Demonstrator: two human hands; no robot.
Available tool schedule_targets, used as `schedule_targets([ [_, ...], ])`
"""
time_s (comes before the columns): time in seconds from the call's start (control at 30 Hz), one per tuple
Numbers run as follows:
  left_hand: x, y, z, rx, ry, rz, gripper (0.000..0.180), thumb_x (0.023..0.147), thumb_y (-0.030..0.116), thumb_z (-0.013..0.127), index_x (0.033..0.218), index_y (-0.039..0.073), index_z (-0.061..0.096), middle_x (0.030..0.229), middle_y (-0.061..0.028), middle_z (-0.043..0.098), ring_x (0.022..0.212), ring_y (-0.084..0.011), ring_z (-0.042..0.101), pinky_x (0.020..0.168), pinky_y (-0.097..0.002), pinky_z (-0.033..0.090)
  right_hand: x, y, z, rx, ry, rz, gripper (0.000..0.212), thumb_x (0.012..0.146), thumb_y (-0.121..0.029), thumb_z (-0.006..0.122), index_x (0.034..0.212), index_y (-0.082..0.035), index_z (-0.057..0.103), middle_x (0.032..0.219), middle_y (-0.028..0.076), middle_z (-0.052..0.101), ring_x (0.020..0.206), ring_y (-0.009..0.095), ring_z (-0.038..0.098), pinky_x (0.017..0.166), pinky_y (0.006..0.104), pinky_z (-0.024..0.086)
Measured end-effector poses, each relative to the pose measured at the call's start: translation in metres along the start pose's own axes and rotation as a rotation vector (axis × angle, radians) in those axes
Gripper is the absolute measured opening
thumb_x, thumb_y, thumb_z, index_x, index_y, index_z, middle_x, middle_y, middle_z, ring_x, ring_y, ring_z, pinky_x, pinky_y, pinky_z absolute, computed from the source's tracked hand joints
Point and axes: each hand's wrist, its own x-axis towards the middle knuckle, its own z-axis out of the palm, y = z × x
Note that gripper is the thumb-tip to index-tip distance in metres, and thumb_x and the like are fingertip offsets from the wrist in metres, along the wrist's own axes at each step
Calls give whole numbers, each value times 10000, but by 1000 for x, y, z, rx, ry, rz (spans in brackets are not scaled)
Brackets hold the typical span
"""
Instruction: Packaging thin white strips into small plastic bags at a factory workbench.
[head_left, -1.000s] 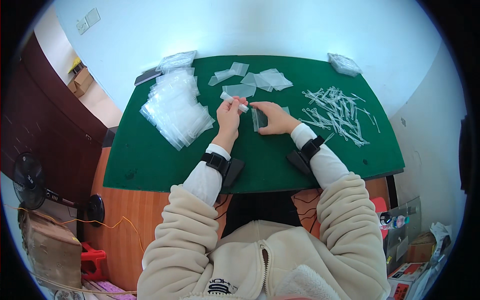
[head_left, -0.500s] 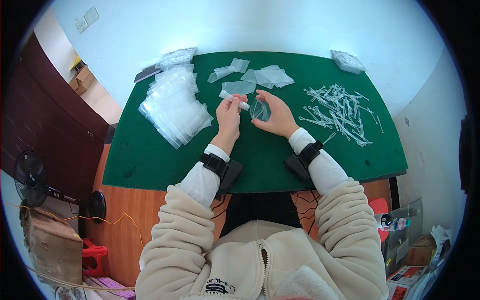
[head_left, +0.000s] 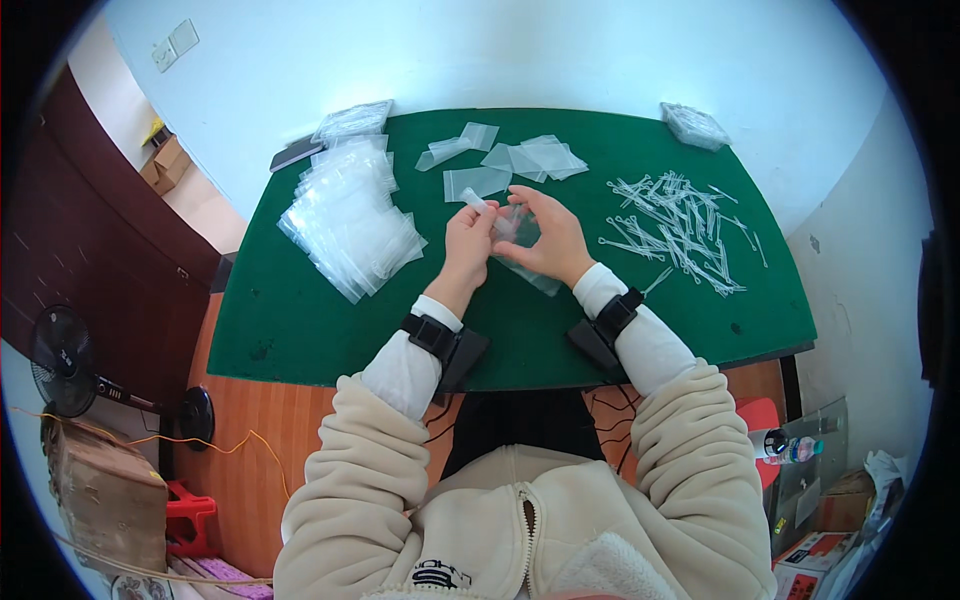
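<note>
Over the middle of the green table [head_left: 300,330], my left hand [head_left: 468,245] pinches a small white plastic piece [head_left: 473,198] between its fingertips. My right hand [head_left: 548,240] holds a small clear plastic bag [head_left: 520,232], and the two hands meet at the bag's mouth. A heap of clear bags [head_left: 350,215] lies to the left of my left hand. A scatter of thin white plastic pieces [head_left: 675,225] lies to the right of my right hand. Both wrists wear black bands.
Several loose clear bags [head_left: 515,160] lie beyond my hands. Bag bundles sit at the far left [head_left: 352,120] and far right [head_left: 695,125] corners. A dark flat object [head_left: 292,155] lies at the far left edge. A fan [head_left: 70,365] stands on the floor left.
The hands have drawn closer together over the bag, and the white piece in the left hand has moved to the bag's opening. The right hand has turned the bag slightly.
</note>
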Motion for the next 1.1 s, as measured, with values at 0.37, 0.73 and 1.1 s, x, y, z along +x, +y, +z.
schedule_targets([
  [0.37,-15,12,6,464,-635,-449,163,849,121,549,984,32,574,896,-35,601,777,-116,583,717,-264,484,-4,23,-5,635,-511,622,166,854,-170,539,797,-14,547,706,23,558,665,91,503,579,252,419],
  [0.73,-14,15,4,467,-395,-110,165,756,100,655,880,11,590,860,-23,598,769,-99,574,680,-234,461,-7,40,-3,449,-274,345,158,865,-145,525,754,-36,492,649,-17,465,598,65,393,523,227,346],
  [1.1,-10,19,1,781,-415,170,143,697,69,707,765,17,593,794,-25,586,736,-104,557,634,-252,447,-4,27,-6,426,-272,279,180,864,-175,509,772,-21,507,627,47,472,580,138,435,548,271,377],
])
